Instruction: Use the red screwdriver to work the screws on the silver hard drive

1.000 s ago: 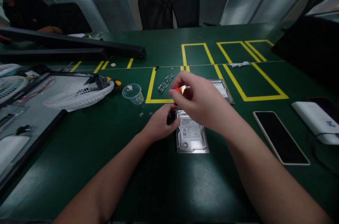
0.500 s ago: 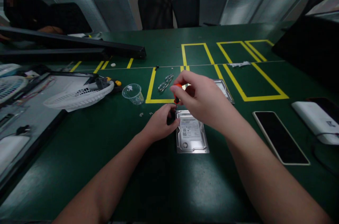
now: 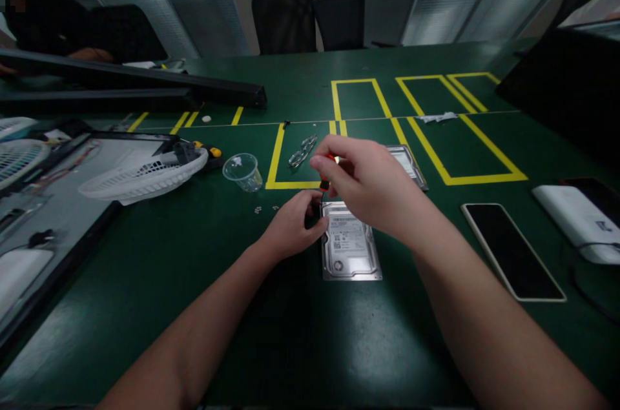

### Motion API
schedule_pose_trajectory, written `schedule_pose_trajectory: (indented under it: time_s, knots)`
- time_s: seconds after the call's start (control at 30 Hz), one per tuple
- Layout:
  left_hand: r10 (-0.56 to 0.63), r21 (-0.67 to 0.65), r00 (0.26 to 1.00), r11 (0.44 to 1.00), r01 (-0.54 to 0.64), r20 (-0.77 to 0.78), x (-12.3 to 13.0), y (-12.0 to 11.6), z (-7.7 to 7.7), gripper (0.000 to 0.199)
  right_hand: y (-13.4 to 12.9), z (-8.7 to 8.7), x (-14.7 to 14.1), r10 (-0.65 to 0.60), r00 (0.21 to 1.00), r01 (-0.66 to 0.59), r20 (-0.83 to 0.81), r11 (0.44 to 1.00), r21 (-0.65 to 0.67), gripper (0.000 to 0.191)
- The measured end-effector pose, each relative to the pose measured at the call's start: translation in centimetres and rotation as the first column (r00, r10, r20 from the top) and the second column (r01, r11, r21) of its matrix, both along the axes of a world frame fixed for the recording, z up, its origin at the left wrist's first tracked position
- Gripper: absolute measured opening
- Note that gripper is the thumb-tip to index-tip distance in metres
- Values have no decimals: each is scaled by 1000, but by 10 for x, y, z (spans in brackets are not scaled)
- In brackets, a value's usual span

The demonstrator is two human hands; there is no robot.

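A silver hard drive (image 3: 353,245) with a white label lies flat on the green table. My left hand (image 3: 294,226) is closed on its far left corner, thumb on the top and fingers at the side. Above that corner, my right hand (image 3: 371,187) pinches the red and black handle of a screwdriver (image 3: 324,185) between thumb and fingers. The screwdriver stands nearly upright with its shaft pointing down at the drive's corner; the tip's contact is hidden by my left fingers. Several tiny screws (image 3: 258,210) lie left of my left hand.
A clear plastic cup (image 3: 242,174) and folded glasses (image 3: 303,152) stand beyond my hands. Another hard drive (image 3: 409,164) lies behind my right wrist. To the right are a phone (image 3: 513,252) and a white power bank (image 3: 578,223). White racket-shaped frames (image 3: 145,177) lie left. A person sits far left.
My right fingers have rolled around the screwdriver handle, and less of its red top shows. My left hand and the hard drive stay in place.
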State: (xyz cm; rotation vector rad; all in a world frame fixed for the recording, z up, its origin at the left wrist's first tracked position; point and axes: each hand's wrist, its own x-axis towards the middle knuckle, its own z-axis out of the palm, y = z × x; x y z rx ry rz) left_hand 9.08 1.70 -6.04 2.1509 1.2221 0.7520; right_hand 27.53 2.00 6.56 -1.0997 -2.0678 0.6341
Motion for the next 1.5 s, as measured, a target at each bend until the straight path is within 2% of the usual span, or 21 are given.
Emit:
schedule_pose_trajectory:
  time_s: [0.13, 0.43, 0.53, 0.67, 0.87, 1.17, 1.3, 1.4, 1.5]
  knots:
    - [7, -4, 1000, 1000, -7, -7, 0, 0, 0, 24, 1, -1, -1, -28, 1000, 28, 4, 999, -44, 26]
    - [20, -10, 1000, 1000, -20, 8, 0, 0, -3, 25, -3, -1, -2, -99, 994, 100, 35, 995, -6, 15]
    - [14, -1, 1000, 1000, -14, 3, 0, 1, -4, 26, -3, -1, -2, -47, 999, 47, 1, 999, -8, 7]
    - [-3, 9, 1000, 1000, 2, 13, 1, 1, -2, 24, -2, 0, -1, 23, 999, -24, -24, 1000, -13, 17]
    - [13, 3, 1000, 1000, -13, -5, 1, 0, -1, 25, 1, -3, -2, -12, 1000, 11, -19, 999, -49, 24]
    - [9, -11, 1000, 1000, -9, 19, -1, 0, -3, 24, -2, -3, -1, -87, 996, 87, 4, 996, -9, 14]
    - [3, -12, 1000, 1000, -3, 10, -1, 1, -4, 24, -2, -3, 0, -36, 999, 37, -24, 999, 8, 6]
    - [-9, 4, 1000, 1000, 9, 12, -1, 1, -3, 23, 0, -2, -1, 18, 999, -17, -29, 1000, 23, 14]
    - [-7, 13, 1000, 1000, 7, 15, 0, 1, -3, 23, 2, -3, -2, 21, 999, -20, -31, 1000, 4, 20]
